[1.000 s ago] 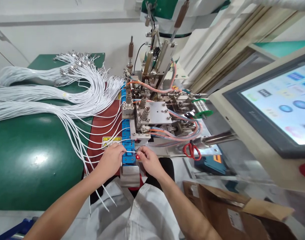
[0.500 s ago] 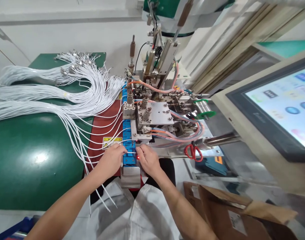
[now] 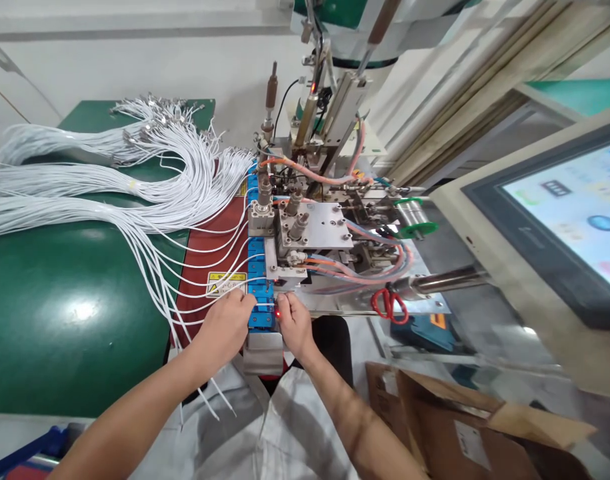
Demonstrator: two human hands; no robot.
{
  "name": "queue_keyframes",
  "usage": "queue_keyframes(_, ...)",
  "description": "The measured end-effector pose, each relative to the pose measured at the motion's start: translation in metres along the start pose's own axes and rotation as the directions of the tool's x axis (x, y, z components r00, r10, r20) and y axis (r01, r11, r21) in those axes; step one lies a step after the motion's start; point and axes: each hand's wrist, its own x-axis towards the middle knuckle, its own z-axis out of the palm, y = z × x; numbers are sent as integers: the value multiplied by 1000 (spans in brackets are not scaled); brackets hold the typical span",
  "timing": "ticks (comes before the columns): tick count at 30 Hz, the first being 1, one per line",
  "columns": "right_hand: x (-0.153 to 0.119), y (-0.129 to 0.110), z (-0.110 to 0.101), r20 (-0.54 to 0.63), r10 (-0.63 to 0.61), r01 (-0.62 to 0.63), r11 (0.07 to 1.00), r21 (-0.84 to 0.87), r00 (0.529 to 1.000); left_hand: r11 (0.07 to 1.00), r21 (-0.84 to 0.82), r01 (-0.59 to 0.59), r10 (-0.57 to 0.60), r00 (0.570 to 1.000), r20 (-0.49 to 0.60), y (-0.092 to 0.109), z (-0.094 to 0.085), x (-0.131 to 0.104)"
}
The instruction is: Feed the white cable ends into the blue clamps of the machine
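Note:
Between my hands a white cable (image 3: 263,305) lies across a blue clamp block (image 3: 261,319) near the front end of the row. My left hand (image 3: 231,320) pinches the cable on the left side of the block. On the right side, my right hand (image 3: 293,321) is closed at the cable's end, its fingertips hiding that end. A red light glows beside the right fingers. Several more white cables (image 3: 149,257) run from a large bundle into blocks farther back along the row.
The machine (image 3: 317,227) with air tubes stands behind my hands. Red-handled scissors (image 3: 389,305) hang at its right, near a solder wire spool (image 3: 413,218). A touchscreen (image 3: 569,200) juts in from the right. Below it sit cardboard boxes (image 3: 449,420). A green table (image 3: 75,333) is at left.
The view has shifted slightly, so the scene sits a little differently in the picture. Both hands stay at the same block, and the right fingers look more tightly curled.

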Motion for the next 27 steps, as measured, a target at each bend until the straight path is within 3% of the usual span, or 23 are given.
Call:
queue_keyframes(5, 2, 2, -5, 39, 12, -13, 999, 30, 999, 990, 123, -65, 75, 994, -76, 0, -3, -5)
queue_keyframes(11, 1, 1, -5, 4, 1, -1, 1000, 9, 1000, 968, -1, -249, 242, 942, -232, -16, 7, -2)
queue_keyframes(17, 1, 1, -1, -21, -13, 13, 1000, -20, 1000, 976, 5, -218, 214, 954, -208, -16, 7, -2)
queue_keyframes(22, 4, 1, -11, -70, 17, -16, 1000, 14, 997, 980, -3, -201, 197, 960, -197, -18, 8, -5)
queue_keyframes(25, 5, 1, -21, -119, 54, -35, 988, 153, 991, 981, -59, -186, 168, 958, -231, -14, -4, -11)
queue_keyframes(27, 3, 0, -28, -132, 58, -27, 975, 221, 990, 972, -126, -198, 179, 972, -153, -8, -16, -21)
